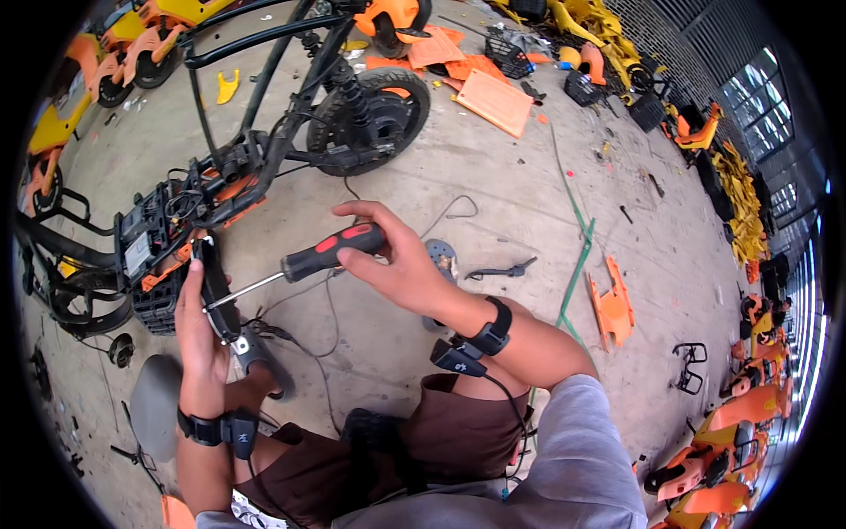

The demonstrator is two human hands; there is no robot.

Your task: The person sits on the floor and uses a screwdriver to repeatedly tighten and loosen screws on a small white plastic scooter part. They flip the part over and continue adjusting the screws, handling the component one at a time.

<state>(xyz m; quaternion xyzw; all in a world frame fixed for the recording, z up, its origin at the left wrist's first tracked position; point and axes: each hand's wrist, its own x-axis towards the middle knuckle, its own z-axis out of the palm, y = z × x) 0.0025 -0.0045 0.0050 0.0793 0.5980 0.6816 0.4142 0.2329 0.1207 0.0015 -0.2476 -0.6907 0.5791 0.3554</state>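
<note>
My right hand (407, 269) is closed round the black-and-red handle of a screwdriver (326, 251). Its bare metal shaft points down and left, and the tip reaches a long dark part (217, 286). That part stands nearly upright in my left hand (197, 335), whose fingers lie along its left side. A silvery metal piece (240, 344) shows at the part's lower end. I cannot make out what kind of part it is, or whether the tip sits in a screw. Just beyond stands a stripped scooter frame (256, 88) with exposed wiring.
The scooter's wheel (374, 123) stands ahead. A loose cable (330, 370) trails over the concrete floor near my feet. Orange panels (493, 101), an orange bracket (612, 304) and green strapping (577, 256) lie farther off. Several orange scooters (731, 441) line the right side.
</note>
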